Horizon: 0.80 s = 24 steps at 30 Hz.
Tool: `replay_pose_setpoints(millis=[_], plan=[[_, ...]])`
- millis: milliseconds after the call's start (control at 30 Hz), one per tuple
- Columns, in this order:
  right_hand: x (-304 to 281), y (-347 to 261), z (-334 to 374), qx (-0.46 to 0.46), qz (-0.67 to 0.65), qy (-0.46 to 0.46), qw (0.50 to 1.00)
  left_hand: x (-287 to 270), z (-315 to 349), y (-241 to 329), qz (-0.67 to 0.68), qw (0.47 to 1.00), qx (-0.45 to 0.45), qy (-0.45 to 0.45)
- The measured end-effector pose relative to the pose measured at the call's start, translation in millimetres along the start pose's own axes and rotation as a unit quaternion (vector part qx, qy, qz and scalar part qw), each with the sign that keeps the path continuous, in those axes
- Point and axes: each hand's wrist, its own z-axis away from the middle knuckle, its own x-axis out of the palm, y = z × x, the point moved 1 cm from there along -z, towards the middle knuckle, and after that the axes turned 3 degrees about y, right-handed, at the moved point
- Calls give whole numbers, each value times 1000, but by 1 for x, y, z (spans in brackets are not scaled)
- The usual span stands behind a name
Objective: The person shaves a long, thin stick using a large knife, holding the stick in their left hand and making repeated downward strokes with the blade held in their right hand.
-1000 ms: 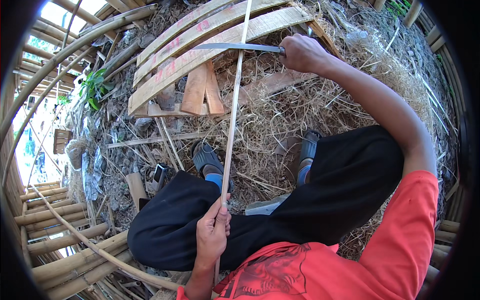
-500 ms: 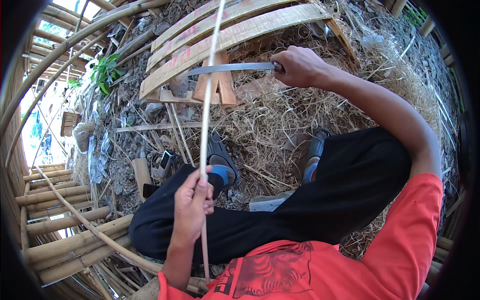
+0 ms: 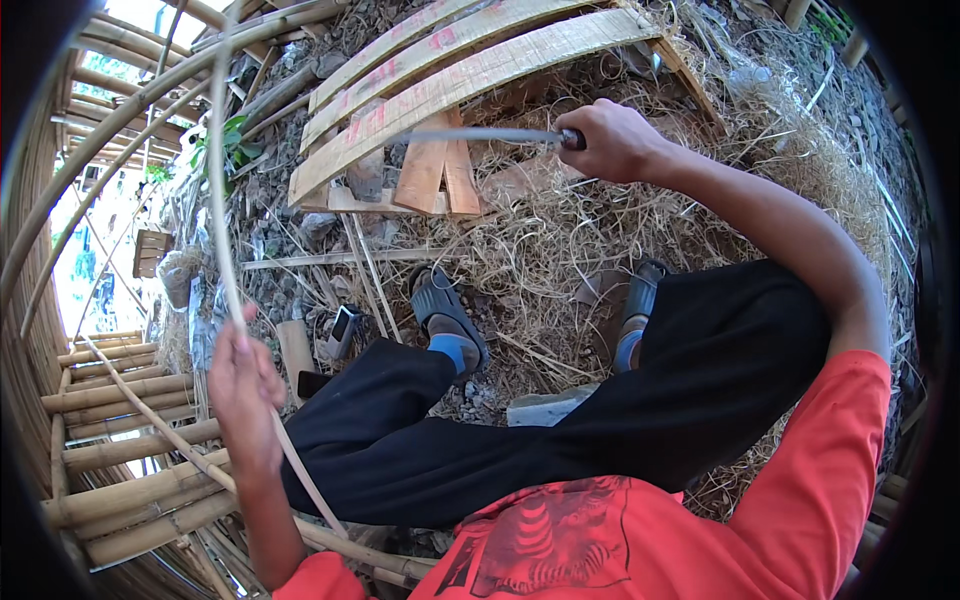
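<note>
My left hand (image 3: 246, 392), at the left over my knee, is closed around a long, thin, pale bamboo strip (image 3: 219, 180). The strip runs upward past the top of the view, and its lower end reaches down beside my thigh. Far out in front, my right hand (image 3: 612, 142) grips the dark handle of a knife (image 3: 470, 135). Its long blade points left, slightly blurred, above a split wooden board (image 3: 424, 176). Strip and blade are well apart.
A slatted wooden pallet (image 3: 480, 78) lies beyond the knife. Dry shavings (image 3: 560, 240) cover the ground around my sandals (image 3: 450, 315). Thick bamboo poles (image 3: 150, 490) form a rack at left. A phone-like device (image 3: 343, 330) and a stone block (image 3: 548, 404) lie near my legs.
My left hand has swung left with the bamboo strip, away from the knife. The strip now leans left. My right hand has shifted slightly right, still holding the knife.
</note>
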Motion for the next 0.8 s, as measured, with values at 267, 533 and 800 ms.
replay_pose_setpoints(millis=[267,533,800], plan=[[-9,-4,0,235,-494,33,836,17,142,-70,-36,975,-156,-156],[9,-18,-4,244,-479,-31,843,36,172,-99,-115,952,-99,-265],[33,-43,-14,214,-530,-113,813,26,123,-24,-180,862,132,-456]])
